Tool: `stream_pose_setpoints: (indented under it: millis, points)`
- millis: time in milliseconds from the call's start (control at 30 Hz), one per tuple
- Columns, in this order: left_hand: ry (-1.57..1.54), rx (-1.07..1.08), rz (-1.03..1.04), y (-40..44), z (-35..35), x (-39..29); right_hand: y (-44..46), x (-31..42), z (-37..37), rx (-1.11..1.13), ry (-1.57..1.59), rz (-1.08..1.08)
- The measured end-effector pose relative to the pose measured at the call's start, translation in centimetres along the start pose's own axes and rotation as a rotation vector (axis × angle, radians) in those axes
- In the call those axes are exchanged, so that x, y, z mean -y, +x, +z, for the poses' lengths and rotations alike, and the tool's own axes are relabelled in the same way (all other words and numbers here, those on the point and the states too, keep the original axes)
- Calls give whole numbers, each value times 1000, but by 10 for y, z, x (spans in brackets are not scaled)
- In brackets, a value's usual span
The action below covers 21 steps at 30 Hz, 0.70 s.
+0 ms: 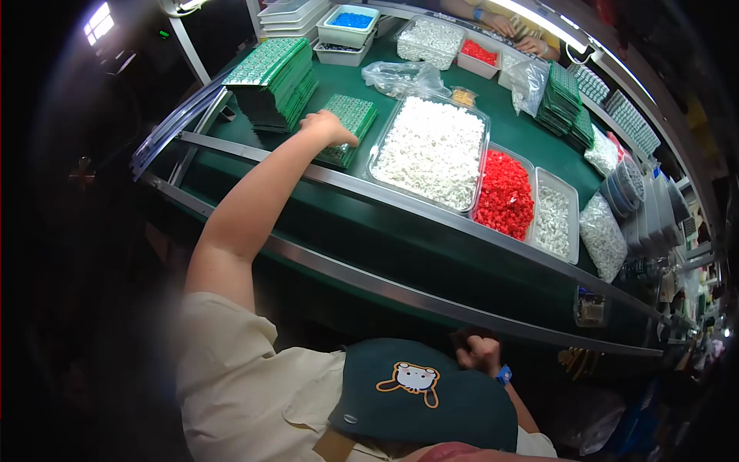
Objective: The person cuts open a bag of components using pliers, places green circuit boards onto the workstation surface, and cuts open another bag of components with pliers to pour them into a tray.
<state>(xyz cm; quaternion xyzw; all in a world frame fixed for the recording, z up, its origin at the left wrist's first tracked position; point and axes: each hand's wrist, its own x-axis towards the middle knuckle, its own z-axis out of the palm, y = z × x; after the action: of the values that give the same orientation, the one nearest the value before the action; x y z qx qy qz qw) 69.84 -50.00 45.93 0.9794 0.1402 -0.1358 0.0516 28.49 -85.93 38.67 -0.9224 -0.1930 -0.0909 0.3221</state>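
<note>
Tall at the left, a stack of green circuit boards (pixel 269 65) is standing on our green bench (pixel 512 127). Just beside it, our left hand (pixel 327 127) is resting at a low stack of boards (pixel 354 112); we cannot tell whether the fingers are gripping one. That low stack is lying between the tall one and a clear tray of white pieces (pixel 431 150). Near the bench's front rail, our right hand (pixel 483 354) is forming a fist; we cannot tell what, if anything, it is holding. Farther right, red pieces (pixel 504 192), a narrow tray (pixel 575 212) and a bulging bag (pixel 603 239) are lining up.
</note>
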Motion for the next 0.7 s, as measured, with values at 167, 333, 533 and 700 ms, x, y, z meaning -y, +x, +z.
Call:
stream_pose_setpoints:
  millis: [167,333,533,700]
  points:
    - [-25,-90,17,-9,-2,4,-2,-2,2,-15,-23,10]
    - [-64,62,153,-10,-18,13,0,3,1,-15,-34,40]
    - [-300,1,85,41,0,25,8,10,-2,-41,-16,15]
    - [-420,294,92,9,-40,30,2,6,-1,10,-27,42]
